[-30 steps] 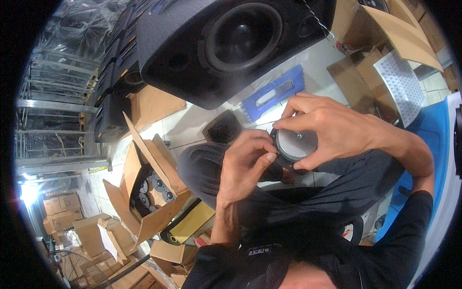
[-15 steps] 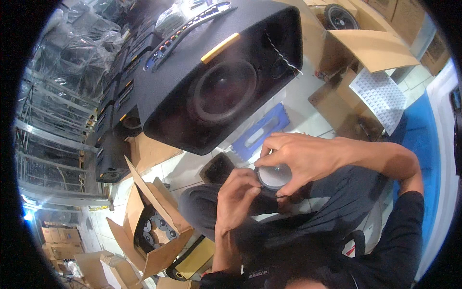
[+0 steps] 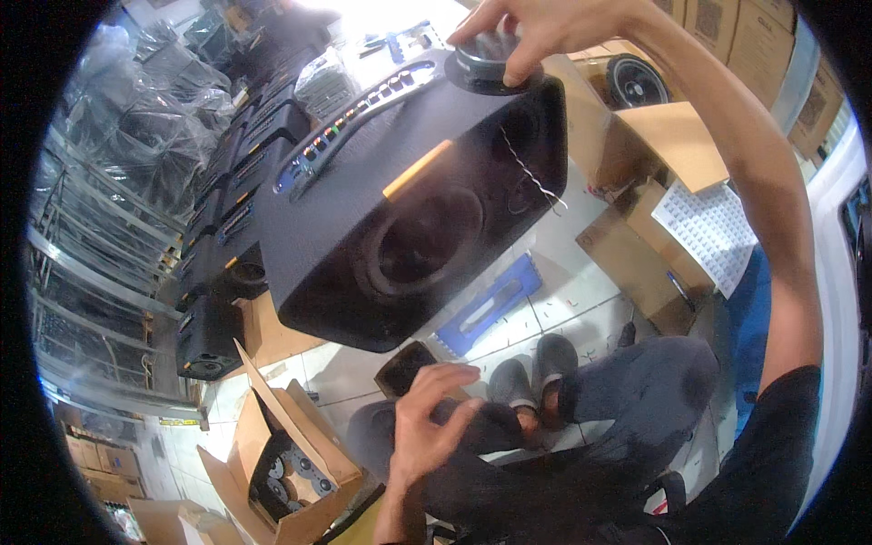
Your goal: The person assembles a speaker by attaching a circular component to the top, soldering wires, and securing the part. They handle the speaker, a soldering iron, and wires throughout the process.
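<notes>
My right hand (image 3: pixel 554 32) is stretched far out to the upper right corner of a black speaker cabinet (image 3: pixel 327 218). Its fingers grip a small round speaker driver (image 3: pixel 486 68) with a dark flange, at the cabinet's top. Below, a twisted pair of wires (image 3: pixel 531 173) hangs out of the cabinet's front. The large round woofer (image 3: pixel 427 236) sits in that front face, under a yellow strip (image 3: pixel 418 171). My left hand (image 3: pixel 431 422) is above my left knee, holding nothing, its thumb and fingers apart.
An open carton (image 3: pixel 313 409) with several round drivers inside stands at the lower left. Beyond the cabinet's right side are a carton with a large driver (image 3: pixel 636 82) and a printed sheet (image 3: pixel 704 222). A blue plastic piece (image 3: pixel 490 304) lies on the tiles. More cabinets (image 3: pixel 213 331) line the left.
My right hand has carried the round driver from my lap up to the cabinet's top right. The left hand has let go of it and dropped lower.
</notes>
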`<state>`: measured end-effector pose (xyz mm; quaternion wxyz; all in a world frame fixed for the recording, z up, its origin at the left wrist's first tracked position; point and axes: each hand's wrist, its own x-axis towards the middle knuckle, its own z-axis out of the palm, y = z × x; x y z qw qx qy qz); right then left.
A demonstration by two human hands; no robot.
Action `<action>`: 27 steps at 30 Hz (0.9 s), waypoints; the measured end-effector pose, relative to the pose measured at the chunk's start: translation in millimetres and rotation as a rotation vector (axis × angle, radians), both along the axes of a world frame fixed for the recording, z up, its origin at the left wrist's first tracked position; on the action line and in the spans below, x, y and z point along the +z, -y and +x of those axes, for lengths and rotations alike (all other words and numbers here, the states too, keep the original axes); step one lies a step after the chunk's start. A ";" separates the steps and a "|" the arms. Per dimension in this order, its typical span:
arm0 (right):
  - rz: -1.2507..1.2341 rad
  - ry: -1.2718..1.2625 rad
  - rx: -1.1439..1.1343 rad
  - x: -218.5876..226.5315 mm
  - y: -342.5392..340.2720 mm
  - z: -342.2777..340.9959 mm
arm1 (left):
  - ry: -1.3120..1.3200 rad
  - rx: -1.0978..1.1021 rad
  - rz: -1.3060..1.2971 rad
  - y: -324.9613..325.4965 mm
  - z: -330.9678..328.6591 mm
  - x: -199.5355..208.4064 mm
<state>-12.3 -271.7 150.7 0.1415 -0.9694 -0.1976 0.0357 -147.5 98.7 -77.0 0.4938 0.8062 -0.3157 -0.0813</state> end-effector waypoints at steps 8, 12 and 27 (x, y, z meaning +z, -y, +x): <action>-0.110 -0.009 0.320 -9.1 15.7 65.0 | 0.045 -0.041 0.072 18.3 12.4 1.9; -0.100 -0.049 0.287 -8.5 17.5 73.2 | 0.040 -0.040 0.088 25.6 23.0 -3.5; -0.133 -0.002 0.205 -29.8 2.6 63.8 | 0.005 -0.036 0.129 36.6 34.4 -8.1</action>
